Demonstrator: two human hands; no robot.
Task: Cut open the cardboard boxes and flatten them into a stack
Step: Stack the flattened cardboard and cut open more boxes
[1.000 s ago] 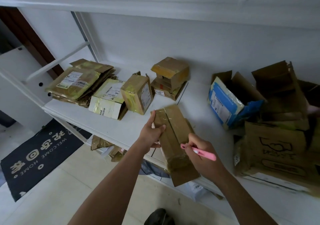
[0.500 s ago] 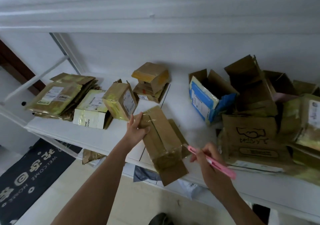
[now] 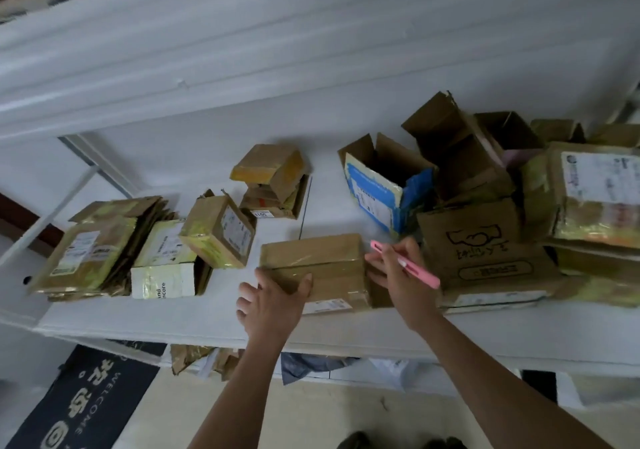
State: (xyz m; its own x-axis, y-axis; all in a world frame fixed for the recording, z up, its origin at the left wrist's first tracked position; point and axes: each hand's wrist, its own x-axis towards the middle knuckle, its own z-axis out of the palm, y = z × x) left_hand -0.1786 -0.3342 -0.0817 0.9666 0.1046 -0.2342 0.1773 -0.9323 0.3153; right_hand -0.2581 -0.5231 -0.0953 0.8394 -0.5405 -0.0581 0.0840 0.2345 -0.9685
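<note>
Brown taped cardboard box lies flat on the white shelf, both hands at it.

Left hand rests on the box's near left corner, thumb on its top, fingers spread and loose rather than clenched. Right hand grips a pink box cutter and touches the box's right end. A stack of flattened boxes sits at the shelf's left end, a yellow-taped parcel just beside it; opened cartons, among them a blue-printed box, crowd the right side.
</note>
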